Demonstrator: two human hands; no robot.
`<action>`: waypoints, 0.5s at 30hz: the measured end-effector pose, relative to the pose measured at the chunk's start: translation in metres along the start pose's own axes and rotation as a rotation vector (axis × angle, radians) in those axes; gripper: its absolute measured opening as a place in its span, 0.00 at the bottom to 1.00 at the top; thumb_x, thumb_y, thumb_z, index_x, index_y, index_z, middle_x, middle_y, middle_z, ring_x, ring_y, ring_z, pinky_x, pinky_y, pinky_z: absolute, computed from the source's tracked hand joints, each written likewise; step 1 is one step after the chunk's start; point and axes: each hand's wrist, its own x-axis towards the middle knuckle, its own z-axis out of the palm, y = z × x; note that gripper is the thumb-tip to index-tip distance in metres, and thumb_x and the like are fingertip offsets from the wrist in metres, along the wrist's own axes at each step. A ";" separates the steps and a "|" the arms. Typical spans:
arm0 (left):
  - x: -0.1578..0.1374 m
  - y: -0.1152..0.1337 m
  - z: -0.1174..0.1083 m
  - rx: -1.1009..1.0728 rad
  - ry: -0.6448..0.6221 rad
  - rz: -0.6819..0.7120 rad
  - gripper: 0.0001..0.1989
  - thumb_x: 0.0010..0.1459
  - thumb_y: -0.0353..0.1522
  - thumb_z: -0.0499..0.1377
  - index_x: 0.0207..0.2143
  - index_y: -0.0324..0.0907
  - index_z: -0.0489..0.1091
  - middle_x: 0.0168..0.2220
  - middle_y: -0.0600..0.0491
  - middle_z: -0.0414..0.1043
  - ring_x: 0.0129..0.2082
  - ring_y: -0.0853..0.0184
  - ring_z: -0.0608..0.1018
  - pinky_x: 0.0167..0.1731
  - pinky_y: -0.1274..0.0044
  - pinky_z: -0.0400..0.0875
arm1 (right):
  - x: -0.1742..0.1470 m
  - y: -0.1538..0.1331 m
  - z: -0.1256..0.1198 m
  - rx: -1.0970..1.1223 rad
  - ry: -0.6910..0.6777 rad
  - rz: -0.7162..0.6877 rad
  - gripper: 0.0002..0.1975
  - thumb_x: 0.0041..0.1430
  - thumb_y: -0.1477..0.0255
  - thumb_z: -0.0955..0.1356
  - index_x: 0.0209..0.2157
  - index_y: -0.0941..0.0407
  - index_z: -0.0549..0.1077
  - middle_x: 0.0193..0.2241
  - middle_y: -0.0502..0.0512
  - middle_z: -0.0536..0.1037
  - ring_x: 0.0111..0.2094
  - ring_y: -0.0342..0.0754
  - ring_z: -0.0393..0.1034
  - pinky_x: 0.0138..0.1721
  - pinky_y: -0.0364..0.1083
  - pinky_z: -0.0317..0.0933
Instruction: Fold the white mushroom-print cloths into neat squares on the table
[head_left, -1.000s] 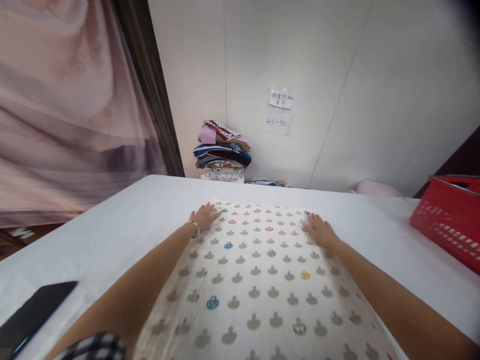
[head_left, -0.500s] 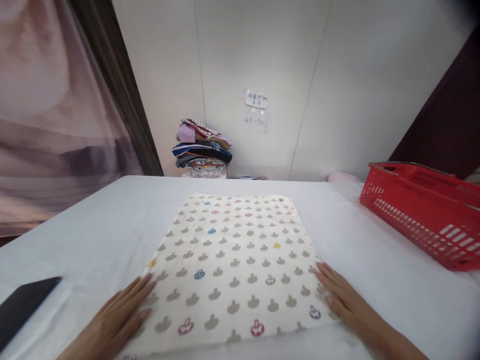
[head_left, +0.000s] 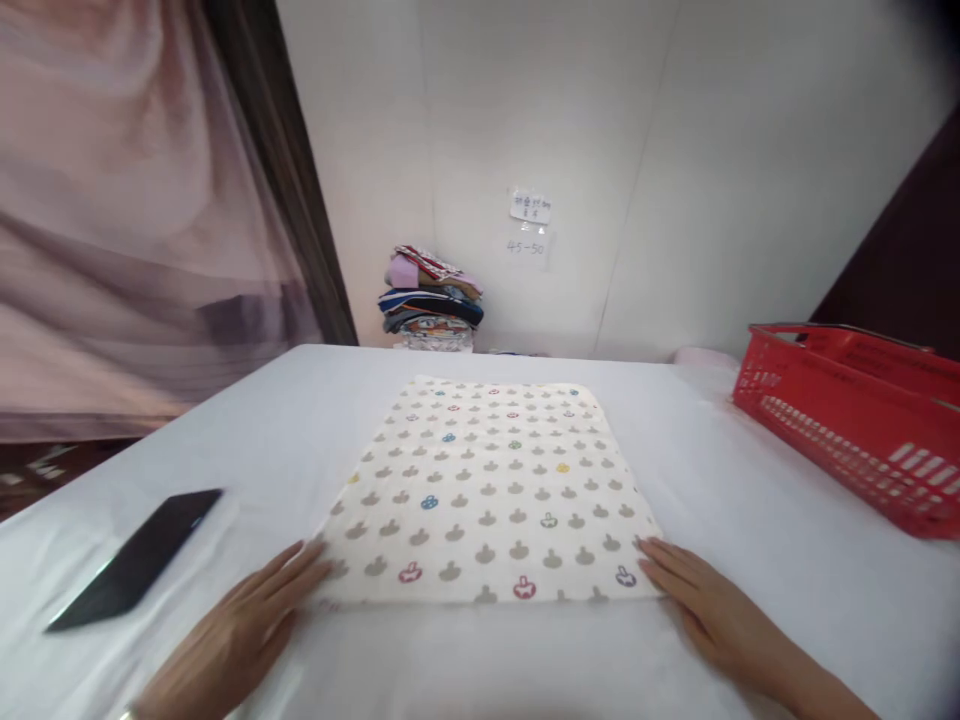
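Observation:
A cream cloth (head_left: pixel 487 490) printed with grey and a few coloured mushroom shapes lies flat on the white table, its near edge fairly straight. My left hand (head_left: pixel 244 625) rests at its near left corner, fingers stretched out and touching the edge. At the near right corner, my right hand (head_left: pixel 701 600) lies with its fingers extended onto the cloth's border. Neither hand grips anything.
A black phone-like slab (head_left: pixel 139 560) lies on the white table (head_left: pixel 750 480) at left. To the right stands a red plastic basket (head_left: pixel 847 410). Behind the table's far edge is a stack of folded fabrics (head_left: pixel 433 300), near paper notes (head_left: pixel 530 210) on the wall.
The view has shifted, so the cloth sits higher and its whole near edge shows. More of the black slab has come into view. Both hands stay flat at the cloth's near corners.

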 end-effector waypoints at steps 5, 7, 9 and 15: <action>0.008 0.011 -0.011 0.053 -0.047 0.041 0.30 0.50 0.23 0.47 0.53 0.54 0.64 0.56 0.59 0.62 0.55 0.63 0.66 0.50 0.70 0.68 | 0.003 0.022 0.006 -0.031 -0.022 -0.031 0.25 0.58 0.71 0.59 0.58 0.42 0.57 0.58 0.46 0.57 0.58 0.53 0.53 0.56 0.57 0.55; 0.011 0.015 -0.010 0.061 -0.051 0.039 0.29 0.49 0.21 0.46 0.53 0.51 0.65 0.55 0.56 0.63 0.55 0.63 0.66 0.50 0.69 0.68 | 0.007 0.029 0.010 -0.064 -0.024 -0.051 0.26 0.58 0.71 0.59 0.58 0.42 0.56 0.58 0.46 0.57 0.57 0.54 0.55 0.55 0.57 0.56; 0.013 0.016 -0.008 0.067 -0.051 0.041 0.30 0.48 0.20 0.46 0.52 0.49 0.66 0.55 0.55 0.64 0.55 0.63 0.66 0.50 0.69 0.68 | 0.012 0.034 0.014 -0.102 -0.019 -0.070 0.26 0.57 0.72 0.58 0.58 0.42 0.56 0.58 0.46 0.58 0.57 0.53 0.56 0.54 0.57 0.57; 0.017 0.014 -0.005 0.025 -0.020 0.031 0.31 0.45 0.19 0.46 0.50 0.47 0.67 0.52 0.53 0.68 0.51 0.63 0.70 0.49 0.68 0.69 | 0.017 0.044 0.027 -0.150 0.077 -0.040 0.24 0.56 0.71 0.59 0.56 0.45 0.63 0.55 0.48 0.63 0.55 0.53 0.60 0.54 0.56 0.58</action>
